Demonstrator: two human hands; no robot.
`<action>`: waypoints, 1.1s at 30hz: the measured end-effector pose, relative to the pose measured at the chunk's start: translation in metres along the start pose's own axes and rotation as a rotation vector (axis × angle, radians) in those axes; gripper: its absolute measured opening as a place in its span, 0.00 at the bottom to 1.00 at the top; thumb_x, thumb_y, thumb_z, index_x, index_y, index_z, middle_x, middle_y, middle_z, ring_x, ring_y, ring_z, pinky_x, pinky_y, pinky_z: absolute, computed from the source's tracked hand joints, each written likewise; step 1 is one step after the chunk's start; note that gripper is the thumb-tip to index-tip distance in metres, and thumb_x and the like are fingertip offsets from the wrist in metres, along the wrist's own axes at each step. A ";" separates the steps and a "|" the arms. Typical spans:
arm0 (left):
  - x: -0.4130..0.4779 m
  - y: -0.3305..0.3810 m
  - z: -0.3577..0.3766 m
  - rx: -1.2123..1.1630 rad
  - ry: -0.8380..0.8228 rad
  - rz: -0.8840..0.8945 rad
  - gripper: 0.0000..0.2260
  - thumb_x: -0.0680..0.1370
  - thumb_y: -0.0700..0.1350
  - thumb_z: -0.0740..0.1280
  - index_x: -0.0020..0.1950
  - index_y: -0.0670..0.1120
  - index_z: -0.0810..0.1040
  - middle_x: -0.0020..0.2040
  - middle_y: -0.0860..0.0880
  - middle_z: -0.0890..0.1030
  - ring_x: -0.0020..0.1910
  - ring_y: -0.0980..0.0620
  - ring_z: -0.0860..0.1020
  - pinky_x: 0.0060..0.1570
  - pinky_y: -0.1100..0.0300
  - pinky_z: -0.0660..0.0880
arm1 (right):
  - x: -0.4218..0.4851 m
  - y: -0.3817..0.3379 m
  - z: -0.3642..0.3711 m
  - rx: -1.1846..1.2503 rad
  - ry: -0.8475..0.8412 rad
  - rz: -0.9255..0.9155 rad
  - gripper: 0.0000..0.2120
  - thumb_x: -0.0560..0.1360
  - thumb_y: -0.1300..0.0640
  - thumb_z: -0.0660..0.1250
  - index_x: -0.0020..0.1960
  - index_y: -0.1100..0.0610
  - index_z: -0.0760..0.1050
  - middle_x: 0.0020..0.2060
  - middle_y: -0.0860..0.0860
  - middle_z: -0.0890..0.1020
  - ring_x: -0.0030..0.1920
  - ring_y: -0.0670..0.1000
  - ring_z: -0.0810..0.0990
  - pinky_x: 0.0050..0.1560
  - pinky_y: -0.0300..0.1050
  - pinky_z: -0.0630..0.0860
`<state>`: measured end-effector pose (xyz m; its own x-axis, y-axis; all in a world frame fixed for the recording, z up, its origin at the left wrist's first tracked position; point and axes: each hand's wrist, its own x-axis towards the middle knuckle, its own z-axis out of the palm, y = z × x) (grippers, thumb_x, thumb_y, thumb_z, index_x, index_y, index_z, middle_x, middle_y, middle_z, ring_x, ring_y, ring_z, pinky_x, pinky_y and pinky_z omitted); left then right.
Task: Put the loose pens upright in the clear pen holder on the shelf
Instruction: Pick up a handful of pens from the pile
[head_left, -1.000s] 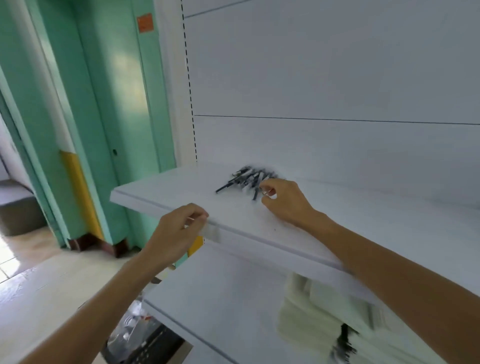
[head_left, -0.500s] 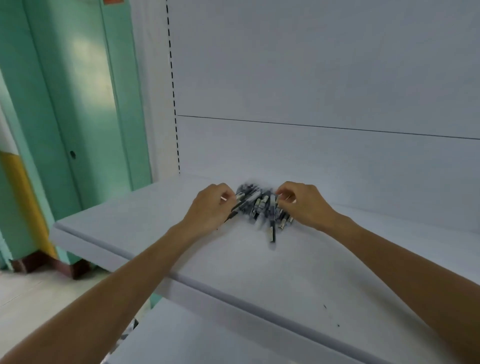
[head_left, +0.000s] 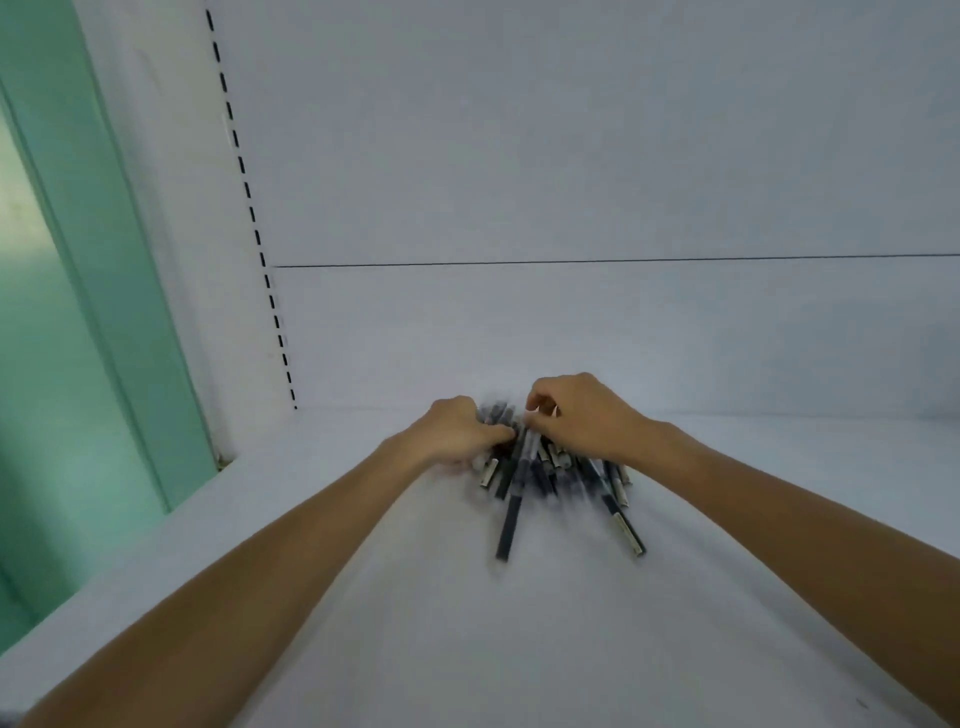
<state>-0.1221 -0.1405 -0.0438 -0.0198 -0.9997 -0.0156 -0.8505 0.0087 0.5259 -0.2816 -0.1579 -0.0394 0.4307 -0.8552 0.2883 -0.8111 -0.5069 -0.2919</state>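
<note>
The left hand (head_left: 457, 432) has left the edge of the shelf (head_left: 519, 649) and now grips the pens (head_left: 527, 470) opposite the right hand (head_left: 584, 415); between both hands the pens are bunched closer.

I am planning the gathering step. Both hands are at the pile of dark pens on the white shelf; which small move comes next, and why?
Probably press both hands inward to square the bundle before lifting. The left hand and right hand curl on the pile of slim dark pens, but two pens fan out toward the person on the flat white shelf.
</note>
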 end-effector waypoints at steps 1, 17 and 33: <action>0.000 0.000 -0.003 -0.013 -0.020 0.026 0.15 0.77 0.52 0.64 0.36 0.45 0.69 0.30 0.49 0.72 0.29 0.54 0.70 0.29 0.63 0.67 | 0.001 -0.001 0.000 0.009 0.004 0.023 0.11 0.77 0.52 0.63 0.54 0.58 0.76 0.50 0.54 0.80 0.49 0.52 0.78 0.52 0.47 0.76; -0.035 -0.048 -0.028 -0.231 -0.059 0.050 0.07 0.80 0.42 0.52 0.46 0.42 0.67 0.41 0.47 0.75 0.34 0.51 0.70 0.33 0.63 0.67 | 0.020 -0.043 0.017 0.199 0.148 0.227 0.12 0.70 0.62 0.67 0.53 0.58 0.74 0.42 0.53 0.77 0.41 0.52 0.77 0.40 0.40 0.74; -0.077 0.031 0.003 -0.382 0.132 0.334 0.11 0.81 0.49 0.55 0.51 0.43 0.72 0.35 0.49 0.72 0.29 0.54 0.68 0.26 0.68 0.66 | -0.099 0.014 -0.073 0.618 0.735 0.286 0.18 0.78 0.66 0.60 0.64 0.51 0.71 0.45 0.54 0.74 0.39 0.54 0.83 0.48 0.51 0.81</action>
<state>-0.1486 -0.0629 -0.0293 -0.1697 -0.9384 0.3009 -0.5561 0.3433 0.7569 -0.3643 -0.0723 -0.0057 -0.2689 -0.7805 0.5643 -0.4085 -0.4381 -0.8007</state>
